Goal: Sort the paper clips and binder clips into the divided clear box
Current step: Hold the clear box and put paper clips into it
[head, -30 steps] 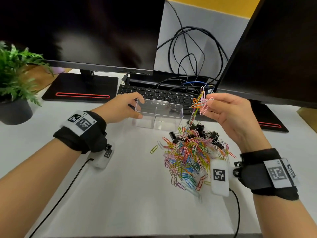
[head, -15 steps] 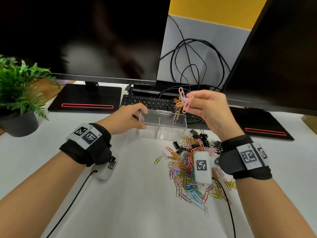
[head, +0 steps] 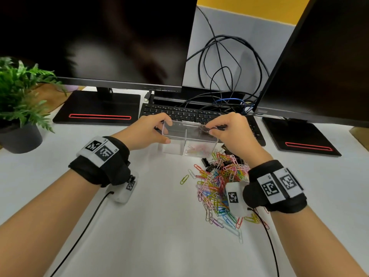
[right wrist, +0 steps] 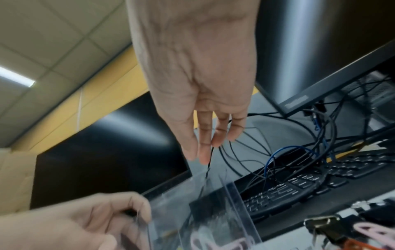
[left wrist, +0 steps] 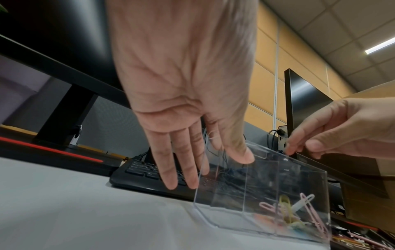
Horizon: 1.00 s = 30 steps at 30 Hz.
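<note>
The clear divided box (head: 173, 145) stands on the white desk in front of the keyboard. My left hand (head: 166, 131) grips its left end, thumb on the near wall and fingers behind. My right hand (head: 212, 129) hovers at the rim over the right compartment, fingers fairly straight in the right wrist view (right wrist: 200, 152), with nothing seen between them. Several coloured paper clips (head: 196, 149) lie in that right compartment (left wrist: 286, 208); the left compartment looks bare. A pile of coloured paper clips (head: 217, 182) lies near right of the box, with black binder clips (head: 207, 164) at its far edge.
A black keyboard (head: 189, 112) lies right behind the box, under tangled cables (head: 229, 76). Two dark monitors stand left and right on black bases (head: 97, 106). A potted plant (head: 18, 100) sits far left. One green clip (head: 184, 179) lies apart from the pile.
My right hand carried a bunch of paper clips left and down from above the pile to the box. The clips now lie in the right compartment. The left hand kept its hold.
</note>
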{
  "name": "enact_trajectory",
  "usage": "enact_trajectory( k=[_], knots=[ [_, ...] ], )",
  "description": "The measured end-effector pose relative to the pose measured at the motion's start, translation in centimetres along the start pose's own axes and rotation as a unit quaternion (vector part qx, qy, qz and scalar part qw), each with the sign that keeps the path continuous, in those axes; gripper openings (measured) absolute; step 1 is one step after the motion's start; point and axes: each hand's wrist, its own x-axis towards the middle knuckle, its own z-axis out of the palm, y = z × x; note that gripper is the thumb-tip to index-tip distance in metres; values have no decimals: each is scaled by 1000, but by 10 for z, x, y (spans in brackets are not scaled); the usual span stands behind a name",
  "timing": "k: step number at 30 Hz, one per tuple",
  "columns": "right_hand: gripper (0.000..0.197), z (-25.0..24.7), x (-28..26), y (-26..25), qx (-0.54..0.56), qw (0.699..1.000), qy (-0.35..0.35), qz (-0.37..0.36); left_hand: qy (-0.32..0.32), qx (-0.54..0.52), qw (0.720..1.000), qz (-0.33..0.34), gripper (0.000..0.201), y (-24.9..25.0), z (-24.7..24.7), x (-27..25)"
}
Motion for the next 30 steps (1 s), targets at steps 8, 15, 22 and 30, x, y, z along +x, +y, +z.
enact_trajectory(
  k=[8,15,22,30],
  knots=[
    [21,-44,-41,48,1,992,48,118,2,5,1000,-1,39,0,0,1],
    [38,-61,-63,81,-64,974,-35,213,4,0,1000,-17,39,3,1,-1],
    [66,-44,-66,56,-109,949,-216,199,10,7,1000,-21,40,4,1,-1],
    [81,-26,-66,47,-151,940,-239,189,9,13,1000,-22,39,4,0,-1]
  ],
)
